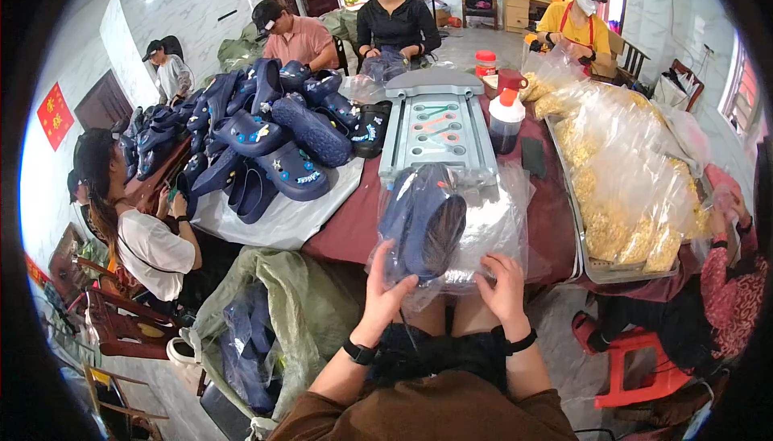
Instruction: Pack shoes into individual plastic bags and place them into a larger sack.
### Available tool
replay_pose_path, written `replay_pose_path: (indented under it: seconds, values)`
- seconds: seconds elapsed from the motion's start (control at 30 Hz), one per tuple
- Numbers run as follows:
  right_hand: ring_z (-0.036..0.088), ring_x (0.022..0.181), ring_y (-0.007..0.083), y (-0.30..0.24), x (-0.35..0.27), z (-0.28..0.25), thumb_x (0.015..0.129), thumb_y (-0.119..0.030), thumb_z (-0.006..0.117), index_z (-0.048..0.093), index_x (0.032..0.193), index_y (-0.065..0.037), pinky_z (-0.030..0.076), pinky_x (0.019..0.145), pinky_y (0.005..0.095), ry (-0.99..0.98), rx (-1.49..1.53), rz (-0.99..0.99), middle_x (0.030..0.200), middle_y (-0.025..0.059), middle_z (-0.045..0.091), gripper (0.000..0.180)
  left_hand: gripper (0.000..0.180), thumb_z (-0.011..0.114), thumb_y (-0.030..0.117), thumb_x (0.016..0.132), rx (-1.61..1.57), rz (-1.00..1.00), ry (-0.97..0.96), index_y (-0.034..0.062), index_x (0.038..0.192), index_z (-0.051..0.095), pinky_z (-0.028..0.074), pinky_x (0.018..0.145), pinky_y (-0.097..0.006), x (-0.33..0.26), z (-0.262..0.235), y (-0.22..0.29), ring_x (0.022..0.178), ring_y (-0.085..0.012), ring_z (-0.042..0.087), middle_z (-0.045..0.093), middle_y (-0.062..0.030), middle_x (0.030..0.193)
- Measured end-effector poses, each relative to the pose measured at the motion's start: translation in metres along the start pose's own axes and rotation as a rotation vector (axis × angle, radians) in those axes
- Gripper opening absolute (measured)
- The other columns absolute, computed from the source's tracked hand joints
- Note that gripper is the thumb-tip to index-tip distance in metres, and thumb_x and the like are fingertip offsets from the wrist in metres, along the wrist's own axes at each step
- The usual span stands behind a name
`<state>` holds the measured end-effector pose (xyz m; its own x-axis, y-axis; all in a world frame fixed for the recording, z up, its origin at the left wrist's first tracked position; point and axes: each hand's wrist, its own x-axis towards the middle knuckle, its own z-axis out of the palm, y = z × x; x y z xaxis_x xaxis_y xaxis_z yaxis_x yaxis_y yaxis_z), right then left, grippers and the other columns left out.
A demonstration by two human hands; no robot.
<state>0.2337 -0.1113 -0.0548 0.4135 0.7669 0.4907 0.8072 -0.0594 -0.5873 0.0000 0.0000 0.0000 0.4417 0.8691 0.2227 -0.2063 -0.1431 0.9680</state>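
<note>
A pair of dark blue clogs [431, 236] lies inside a clear plastic bag at the table's near edge, just in front of the grey machine [439, 131]. My left hand [385, 284] grips the clogs' near end through the film, thumb on top. Beside it, flat clear plastic bags [493, 224] are stacked to the right. My right hand [503, 284] rests at the near edge of that stack, thumb and fingers apart. Whether a fold of film lies under its fingertips is hard to see.
Loose blue clogs [302, 131] are heaped at left on white sheeting. A green sack [302, 312] with bagged clogs stands below them. At right are a metal tray [600, 270] of bagged yellow pieces, a dark liquid bottle [506, 123] and a red stool [640, 368]. Several people work around the table.
</note>
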Motion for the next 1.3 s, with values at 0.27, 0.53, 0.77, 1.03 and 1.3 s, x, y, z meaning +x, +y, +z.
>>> replay_pose_path:
  seconds: [0.27,0.53,0.77,1.03,1.3]
  values:
    - [0.058,0.114,0.035,0.003,0.0,0.005,0.083,-0.016,0.075,0.072,0.109,-0.004,0.043,0.1,0.0458,0.03,-0.002,-0.011,0.122,0.0127,0.067,0.029,0.067,0.067,-0.008,0.087,-0.238,-0.203,0.19,0.0035,0.149,0.046,0.051,0.093,-0.03,-0.029,-0.032,0.113,0.106,-0.0156,0.063,0.065,-0.0083,0.123]
    - [0.058,0.113,0.0332,0.006,-0.003,0.011,0.083,-0.014,0.074,0.07,0.11,-0.005,0.042,0.098,0.0451,0.04,-0.011,-0.027,0.121,0.0104,0.067,0.028,0.073,0.069,0.003,0.076,0.114,0.11,0.392,-0.0013,0.147,0.048,0.046,0.101,-0.03,-0.093,-0.11,0.233,0.112,-0.0197,0.063,0.063,-0.0125,0.132]
    - [0.057,0.116,0.0331,0.009,-0.004,0.011,0.084,-0.013,0.074,0.069,0.113,-0.006,0.04,0.103,0.0454,0.039,-0.007,-0.026,0.124,0.0097,0.065,0.03,0.074,0.067,-0.008,0.073,0.79,0.095,0.481,-0.0015,0.145,0.052,0.043,0.106,-0.031,-0.159,-0.214,0.28,0.119,-0.0155,0.058,0.061,-0.0087,0.134]
    - [0.057,0.115,0.0344,0.011,-0.005,0.015,0.084,-0.015,0.074,0.069,0.112,-0.006,0.041,0.101,0.0467,0.078,-0.053,-0.051,0.123,0.0102,0.066,0.03,0.073,0.077,0.001,0.067,0.914,-0.368,0.276,-0.0005,0.138,0.059,0.038,0.111,-0.031,-0.183,-0.286,0.214,0.128,-0.0185,0.055,0.064,-0.0108,0.133]
    - [0.057,0.113,0.0347,0.01,-0.006,0.017,0.083,-0.015,0.075,0.069,0.111,-0.007,0.042,0.099,0.0468,0.089,-0.036,-0.077,0.122,0.0105,0.066,0.029,0.094,0.083,0.015,0.076,0.952,-0.402,-0.11,0.0015,0.155,0.035,0.034,0.117,-0.036,-0.116,-0.281,0.114,0.141,-0.0288,0.047,0.051,-0.0188,0.151]
